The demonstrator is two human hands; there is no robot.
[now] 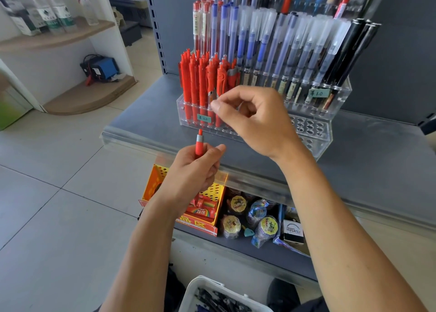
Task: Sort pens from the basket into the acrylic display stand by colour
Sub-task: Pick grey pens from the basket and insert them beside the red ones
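The tiered acrylic display stand (pixel 318 134) sits on a grey shelf. It has red pens (pixel 193 80) at the left, blue and clear-capped pens in the middle, and black pens (pixel 349 52) at the right. My left hand (pixel 191 170) grips one red pen (pixel 199 144) upright, just in front of the stand's low front row. At the red section, my right hand (pixel 254 123) has its fingers curled, thumb and forefinger pinching a red pen (pixel 221 80) that stands in the stand. The white basket (pixel 200 288) of dark pens is at the bottom edge.
Below the shelf lip (pixel 132 137) sit an orange perforated box (pixel 212 193), wrapped tape rolls (pixel 266 226) and a small carton (pixel 293 231). A white corner unit (pixel 77 94) with bottles and a blue device (pixel 103 68) stands on the tiled floor at left.
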